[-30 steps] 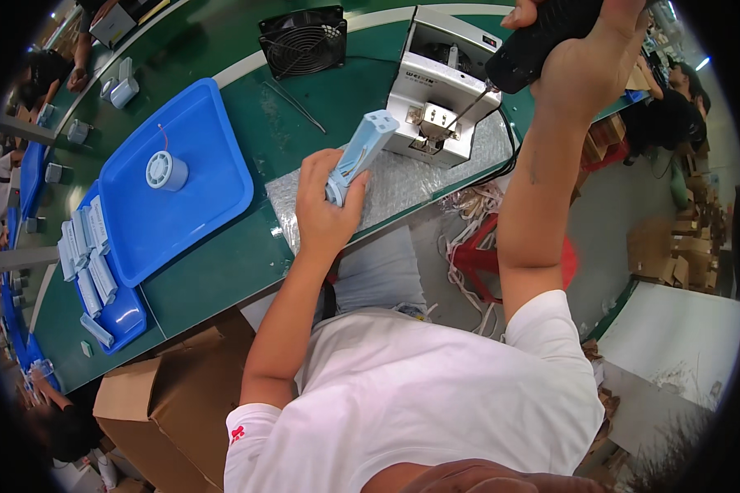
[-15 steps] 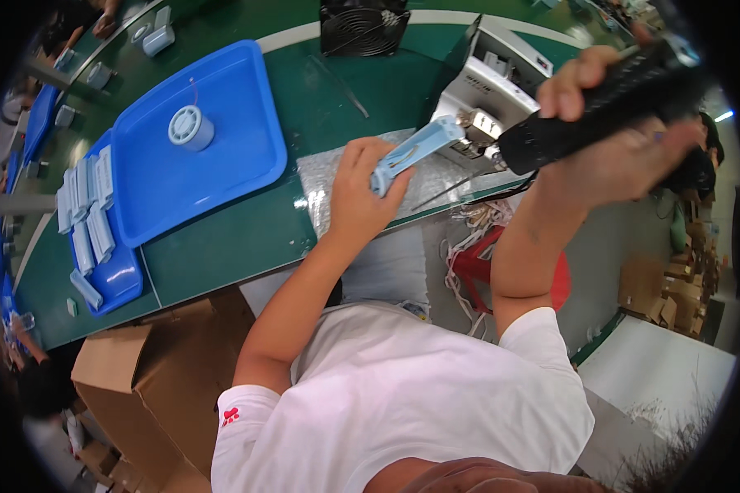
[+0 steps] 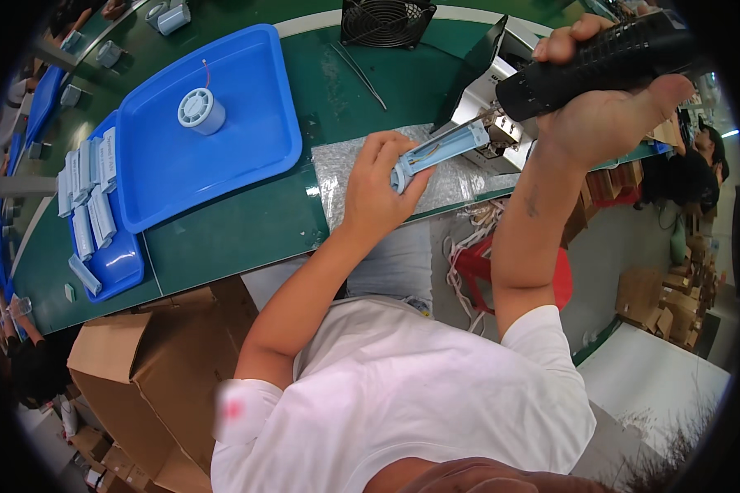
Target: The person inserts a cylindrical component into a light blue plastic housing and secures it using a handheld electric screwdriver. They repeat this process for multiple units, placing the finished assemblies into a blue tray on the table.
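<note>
My left hand is closed around one end of a light-blue plastic housing, an open, elongated shell with thin wires inside. My right hand grips a black electric screwdriver held nearly level, thumb stretched out. From its nose a long thin bit reaches leftward over the housing, its tip near the end by my left fingers. Whether the tip touches a screw cannot be made out. Just beyond the housing stands a silver-and-black box-shaped machine with a metal block at its front.
A blue tray holds a round light-blue part with a red wire. Left of it, a smaller blue tray carries several light-blue housings. Tweezers, bubble wrap and a black fan are on the green table.
The screwdriver has swung up and away from me, bringing its bit from beside the housing to over it. My left hand has shifted slightly right with the housing.
</note>
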`<state>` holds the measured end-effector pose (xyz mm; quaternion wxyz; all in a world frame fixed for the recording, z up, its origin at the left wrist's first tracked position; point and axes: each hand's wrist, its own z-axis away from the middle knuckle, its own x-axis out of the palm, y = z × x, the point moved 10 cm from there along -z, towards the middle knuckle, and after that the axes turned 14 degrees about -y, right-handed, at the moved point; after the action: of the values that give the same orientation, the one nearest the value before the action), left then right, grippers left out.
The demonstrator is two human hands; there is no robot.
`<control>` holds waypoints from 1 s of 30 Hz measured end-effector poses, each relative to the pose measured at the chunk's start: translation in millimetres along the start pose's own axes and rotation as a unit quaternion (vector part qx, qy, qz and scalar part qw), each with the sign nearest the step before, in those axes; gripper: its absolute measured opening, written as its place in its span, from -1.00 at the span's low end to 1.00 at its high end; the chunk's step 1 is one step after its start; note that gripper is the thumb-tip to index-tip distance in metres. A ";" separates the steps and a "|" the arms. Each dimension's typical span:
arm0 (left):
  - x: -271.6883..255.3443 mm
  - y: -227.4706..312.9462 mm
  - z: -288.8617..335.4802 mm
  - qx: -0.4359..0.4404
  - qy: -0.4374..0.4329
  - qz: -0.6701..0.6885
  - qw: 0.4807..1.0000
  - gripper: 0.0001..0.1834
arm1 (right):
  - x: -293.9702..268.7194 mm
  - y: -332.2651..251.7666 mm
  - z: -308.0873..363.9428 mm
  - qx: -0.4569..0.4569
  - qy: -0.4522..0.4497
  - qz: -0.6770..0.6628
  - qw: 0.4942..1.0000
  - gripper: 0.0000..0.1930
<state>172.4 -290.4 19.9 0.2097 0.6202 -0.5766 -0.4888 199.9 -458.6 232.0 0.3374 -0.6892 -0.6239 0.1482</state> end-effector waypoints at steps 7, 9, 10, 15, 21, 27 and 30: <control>-1.1 -1.8 -0.1 -0.005 -0.003 0.000 1.000 -0.64 | 1.9 4.3 -1.8 0.054 -0.020 0.009 0.998 -0.28; -0.3 -2.3 -0.5 -0.018 -0.009 0.004 1.000 -0.66 | 0.8 4.1 -1.9 0.050 -0.025 0.016 0.998 -0.28; -0.5 -2.2 -0.6 -0.018 -0.010 0.003 1.000 -0.66 | 3.9 1.9 -0.2 0.027 -0.019 0.021 0.999 -0.28; -0.1 -3.9 -0.2 -0.016 -0.011 0.001 1.000 -0.66 | 4.1 -0.3 2.8 -0.007 0.008 0.030 1.000 -0.28; -0.5 -2.2 2.8 -0.013 -0.006 -0.015 1.000 -0.63 | -33.0 36.3 -7.6 0.063 -0.107 0.002 0.992 0.01; -1.1 1.3 1.9 0.011 -0.011 -0.025 1.000 -0.64 | -16.4 40.9 2.6 0.030 -0.192 -0.299 0.934 -0.05; -1.5 1.4 0.9 0.010 -0.013 -0.015 1.000 -0.63 | -16.4 34.1 7.6 0.018 -0.160 -0.263 0.951 -0.09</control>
<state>171.2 -289.0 21.2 0.1885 0.6243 -0.5745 -0.4947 218.2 -472.0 200.8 0.2723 -0.4615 -0.8261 0.1743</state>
